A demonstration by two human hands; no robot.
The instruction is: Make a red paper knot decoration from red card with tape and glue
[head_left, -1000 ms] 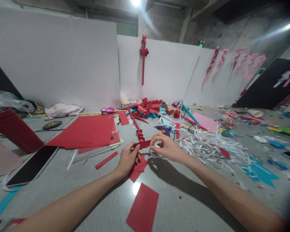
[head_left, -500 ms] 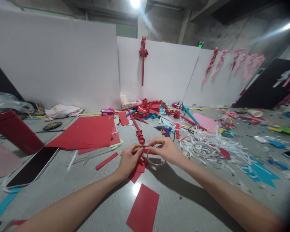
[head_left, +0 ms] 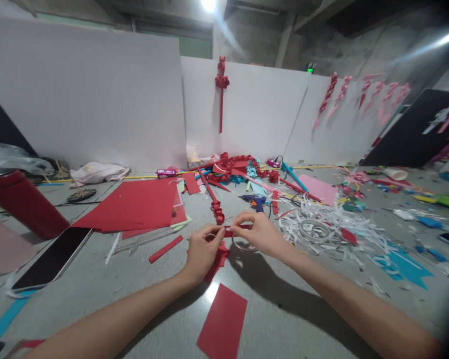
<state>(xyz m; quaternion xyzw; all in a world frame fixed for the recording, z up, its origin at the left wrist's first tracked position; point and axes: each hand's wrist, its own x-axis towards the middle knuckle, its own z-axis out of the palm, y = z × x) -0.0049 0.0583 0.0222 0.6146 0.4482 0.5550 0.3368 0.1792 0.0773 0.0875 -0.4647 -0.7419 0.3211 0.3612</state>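
Observation:
My left hand (head_left: 205, 249) is closed in a pinch on a small red paper strip (head_left: 228, 233), held just above the floor. Fingertips of my right hand (head_left: 256, 232) meet at the strip's right end, and a thin ring-shaped roll of tape (head_left: 246, 245) hangs from that hand. Red paper pieces (head_left: 217, 262) lie below the left hand, partly hidden by it. Just beyond the fingers is a folded red paper chain (head_left: 217, 212) with a long stem. Nearer to me, a red paper rectangle (head_left: 223, 319) rests on the floor.
Red sheets (head_left: 130, 202), a narrow red strip (head_left: 166, 249) and a phone (head_left: 52, 259) lie left, beside a red bottle (head_left: 22, 204). A blue glue gun (head_left: 255, 200) sits beyond my right hand. White paper scraps (head_left: 318, 219) spread right; white panels (head_left: 254, 114) stand behind.
The red strip has turned narrower to the view, and both hands have drawn together around it. The tape ring dropped lower into view, then rose slightly. Lately the hands parted a little.

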